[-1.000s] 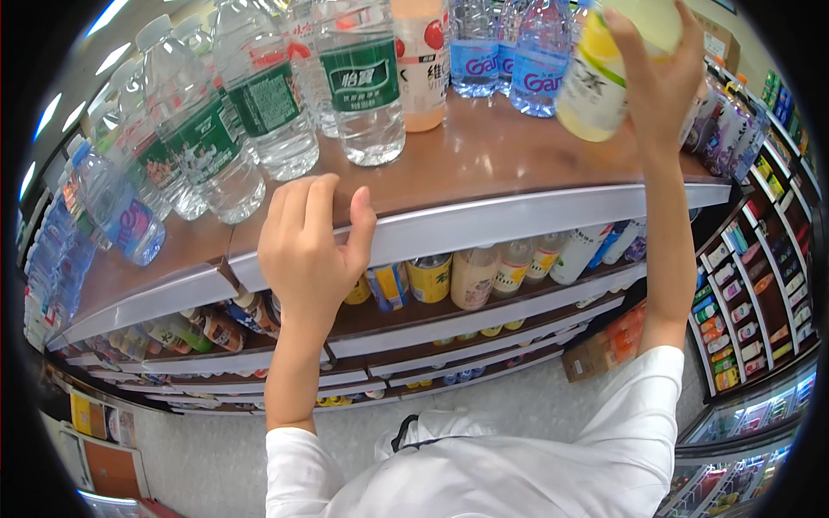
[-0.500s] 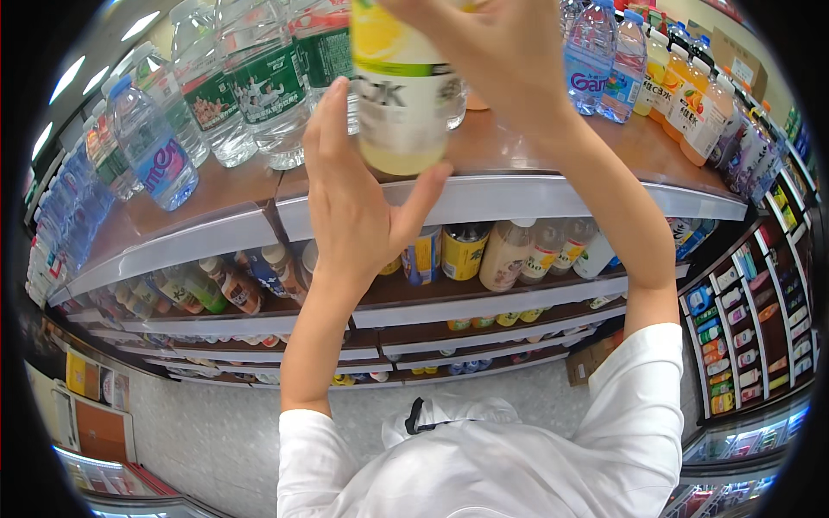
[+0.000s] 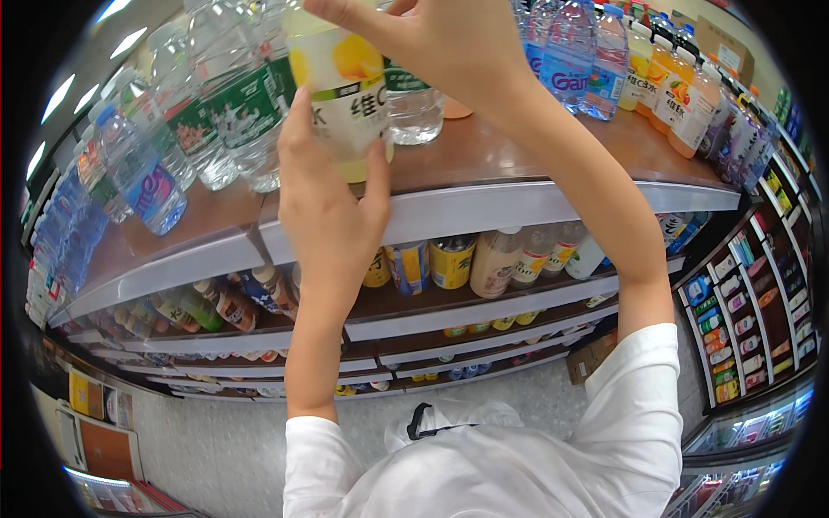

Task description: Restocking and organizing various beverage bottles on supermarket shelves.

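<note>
Working from left to right, we note a blue-capped water bottle (image 3: 142,173) standing near the front edge of the top shelf (image 3: 509,160), then green-labelled bottles (image 3: 242,112) beside it. Our left hand (image 3: 332,194) is closed about the lower body of the pale yellow bottle (image 3: 350,104), fingers along its left side, thumb at its right. The bottle thus sits above the palm, leaning slightly left. Our right hand (image 3: 432,39) reaches over its upper end, thumb across the front; the upper frame edge cuts off this part, so we cannot tell whether its fingers pinch. Farther right stand blue-labelled bottles (image 3: 570,65) and orange drink bottles (image 3: 678,99).
</note>
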Available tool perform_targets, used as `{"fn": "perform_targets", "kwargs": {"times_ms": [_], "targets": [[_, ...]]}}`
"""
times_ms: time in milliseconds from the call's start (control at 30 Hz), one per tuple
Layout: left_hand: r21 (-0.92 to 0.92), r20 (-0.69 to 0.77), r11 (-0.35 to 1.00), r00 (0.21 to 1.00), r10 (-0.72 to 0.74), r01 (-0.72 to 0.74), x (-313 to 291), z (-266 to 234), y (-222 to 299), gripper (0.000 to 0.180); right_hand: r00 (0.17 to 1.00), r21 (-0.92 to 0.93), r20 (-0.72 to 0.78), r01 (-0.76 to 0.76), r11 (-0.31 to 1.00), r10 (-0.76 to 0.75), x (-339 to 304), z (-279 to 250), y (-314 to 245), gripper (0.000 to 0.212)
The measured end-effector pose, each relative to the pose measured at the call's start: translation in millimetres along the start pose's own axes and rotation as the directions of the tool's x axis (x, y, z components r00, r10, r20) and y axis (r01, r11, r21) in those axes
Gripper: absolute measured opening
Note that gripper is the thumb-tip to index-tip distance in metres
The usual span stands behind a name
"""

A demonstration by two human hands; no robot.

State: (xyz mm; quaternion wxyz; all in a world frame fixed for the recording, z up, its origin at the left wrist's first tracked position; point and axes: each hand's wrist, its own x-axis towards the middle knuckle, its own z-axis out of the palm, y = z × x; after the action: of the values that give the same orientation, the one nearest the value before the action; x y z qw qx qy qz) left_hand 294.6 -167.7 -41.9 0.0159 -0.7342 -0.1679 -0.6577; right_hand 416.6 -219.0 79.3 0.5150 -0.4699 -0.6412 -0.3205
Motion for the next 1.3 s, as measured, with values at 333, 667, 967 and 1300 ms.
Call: {"fn": "perform_targets", "kwargs": {"times_ms": [333,667,967,1300], "targets": [[0.146,-0.021,0.989,1.000,0.007,-0.004,-3.1,-4.4,1.5,0.060,0.902,-0.426,-0.367,-0.381,0.821,0.228,-22.9,-167.8,145.5,0.044],[0.220,0.011,0.975,1.000,0.025,-0.027,-6.1,5.9,8.6,0.058,0.782,-0.743,-0.612,-0.619,0.254,0.117,-89.5,-298.5,282.4,0.079],[0.198,0.011,0.980,1.000,-0.004,0.002,-5.4,0.7,10.7,0.058,0.684,-0.660,-0.596,-0.715,0.229,0.420,-94.7,-278.2,237.8,0.090],[0.239,0.021,0.969,0.998,0.058,-0.061,-7.1,1.6,3.3,0.062,0.903,0.394,-0.008,-0.392,0.831,0.429,-77.1,-126.0,123.8,0.047]]}}
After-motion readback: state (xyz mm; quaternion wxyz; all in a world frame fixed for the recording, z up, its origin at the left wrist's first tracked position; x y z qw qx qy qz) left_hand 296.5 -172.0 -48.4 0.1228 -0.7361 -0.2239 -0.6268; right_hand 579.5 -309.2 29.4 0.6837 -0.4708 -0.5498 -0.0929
